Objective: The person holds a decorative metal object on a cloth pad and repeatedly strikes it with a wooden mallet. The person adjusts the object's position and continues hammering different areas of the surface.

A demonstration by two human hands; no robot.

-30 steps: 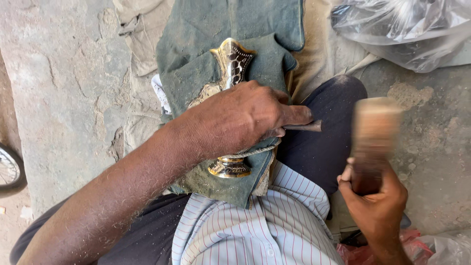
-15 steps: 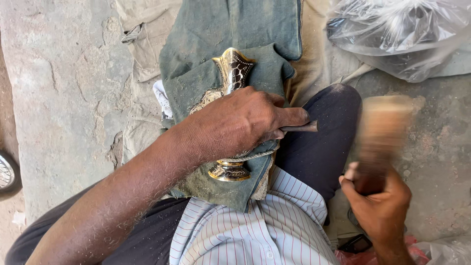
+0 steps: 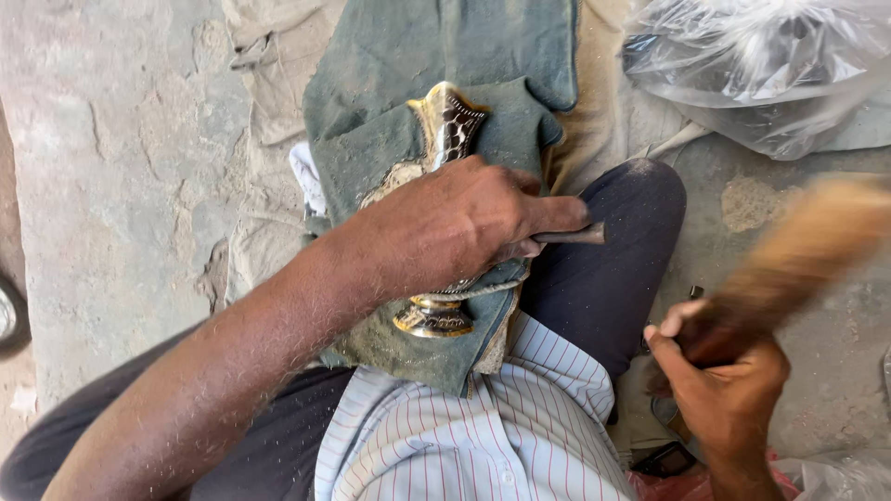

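The left hand (image 3: 455, 227) is clenched around a thin metal punch (image 3: 571, 237), whose blunt end sticks out past the knuckles toward the right, while the heel of the hand presses down on a brass vase (image 3: 445, 186). The right hand (image 3: 729, 380) grips the handle of a wooden mallet (image 3: 798, 255), which is raised and blurred with motion out beyond the person's right knee.

The vase lies on its side across the lap, its flared mouth (image 3: 450, 116) pointing away from the body and its ringed foot (image 3: 433, 318) close to the striped shirt (image 3: 483, 436). It is bedded in a folded grey-green cloth (image 3: 408, 65) that runs on toward the far edge of the stone floor (image 3: 121, 158). A clear plastic bag (image 3: 770, 65) sits at the far right corner of the floor.

The main risk, as I judge it, is a glancing blow: the punch end is small and lies just beside the left fingers (image 3: 548, 213), so a mallet swing that lands off centre could strike them instead (the working tip is hidden under the hand, so its angle on the brass cannot be seen). A tilted punch could skid and scar the patterned surface. The round vase could also roll in the soft cloth under a hit, since only the left hand and the lap steady it.
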